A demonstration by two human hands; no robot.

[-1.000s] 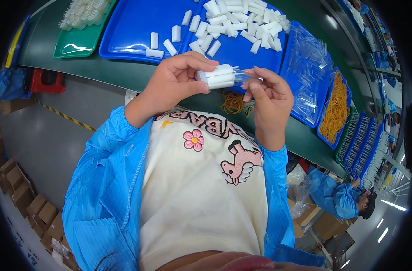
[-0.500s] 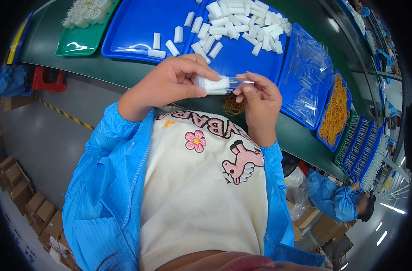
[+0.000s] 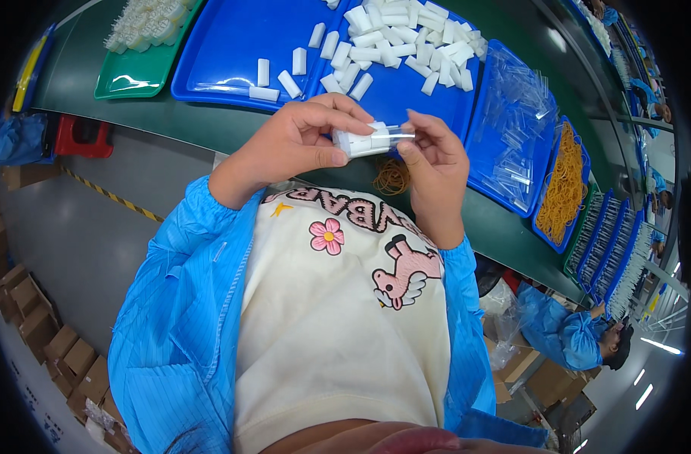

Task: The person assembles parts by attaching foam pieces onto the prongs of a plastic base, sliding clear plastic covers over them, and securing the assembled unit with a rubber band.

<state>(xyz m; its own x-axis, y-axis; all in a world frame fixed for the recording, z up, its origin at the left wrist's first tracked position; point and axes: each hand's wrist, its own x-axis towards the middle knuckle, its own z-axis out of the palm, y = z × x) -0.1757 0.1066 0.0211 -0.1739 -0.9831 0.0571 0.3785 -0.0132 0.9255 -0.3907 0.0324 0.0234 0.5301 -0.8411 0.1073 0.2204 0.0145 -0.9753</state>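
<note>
My left hand [image 3: 296,142] is closed around a small bundle of white blocks [image 3: 363,146], held level above the table's near edge. Clear plastic tubes [image 3: 396,136] stick out from the bundle's right side. At their free end, the thumb and fingertips of my right hand [image 3: 441,155] pinch from above and below. How far the blocks sit inside the tubes is hard to make out. Just below the bundle, a little heap of rubber bands [image 3: 392,176] lies on the green table [image 3: 504,240].
Loose white blocks [image 3: 391,41] cover part of a blue tray [image 3: 455,113]; a few lie in the blue tray [image 3: 217,53] beside it. Rightward are a tray of clear tubes [image 3: 512,121] and one of rubber bands [image 3: 563,185]. White bristly parts [image 3: 150,23] fill a green tray [image 3: 130,76].
My right hand has shifted slightly left along the clear tubes, and less of their length shows beyond the white blocks. The left hand has barely moved.
</note>
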